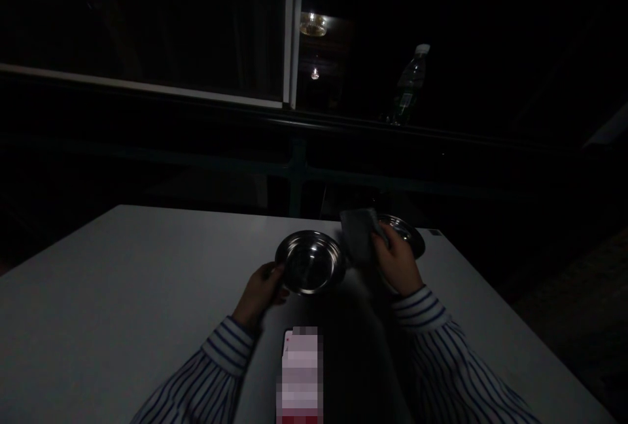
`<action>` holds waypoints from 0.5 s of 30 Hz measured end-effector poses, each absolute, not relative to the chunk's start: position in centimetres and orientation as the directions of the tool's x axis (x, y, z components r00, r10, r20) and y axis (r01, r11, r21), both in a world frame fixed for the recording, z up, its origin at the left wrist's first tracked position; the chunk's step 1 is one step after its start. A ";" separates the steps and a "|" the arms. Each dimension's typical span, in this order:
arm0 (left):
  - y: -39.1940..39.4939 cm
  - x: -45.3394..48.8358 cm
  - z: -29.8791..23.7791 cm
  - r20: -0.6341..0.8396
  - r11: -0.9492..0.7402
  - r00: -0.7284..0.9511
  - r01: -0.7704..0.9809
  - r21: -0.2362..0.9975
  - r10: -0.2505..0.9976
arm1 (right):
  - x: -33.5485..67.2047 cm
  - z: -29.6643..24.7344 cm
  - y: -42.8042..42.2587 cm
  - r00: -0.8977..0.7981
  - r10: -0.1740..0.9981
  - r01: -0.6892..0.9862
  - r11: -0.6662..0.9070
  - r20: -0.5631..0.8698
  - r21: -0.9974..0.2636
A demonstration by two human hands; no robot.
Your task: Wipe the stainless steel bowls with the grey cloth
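Dim tabletop [122, 306]: left hand [260, 290] pinches the bowl [314, 264]; right of the bowl, right hand [400, 264] pinches a cloth [358, 235], half-hiding a dish [412, 235]; nearer than the bowl, a cut-off phone [299, 375].

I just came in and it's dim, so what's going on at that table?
At the white table, a person's left hand holds a shiny metal bowl by its rim. The right hand grips a grey cloth just beside it; it's too dark to tell whether cloth and bowl touch. A second metal dish sits behind the right hand, and a lit screen, blurred out, is nearer the person.
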State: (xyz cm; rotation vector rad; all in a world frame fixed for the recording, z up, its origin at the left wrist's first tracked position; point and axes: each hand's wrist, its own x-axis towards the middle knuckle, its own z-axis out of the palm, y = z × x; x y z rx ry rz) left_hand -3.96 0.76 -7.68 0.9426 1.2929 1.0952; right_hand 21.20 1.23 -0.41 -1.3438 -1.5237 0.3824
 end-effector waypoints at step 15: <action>1.3 -3.6 -9.6 -0.147 0.158 0.062 -0.239 0.958 0.987 | 17.9 -6.2 1.2 -0.354 0.754 0.809 0.544 0.553 -0.224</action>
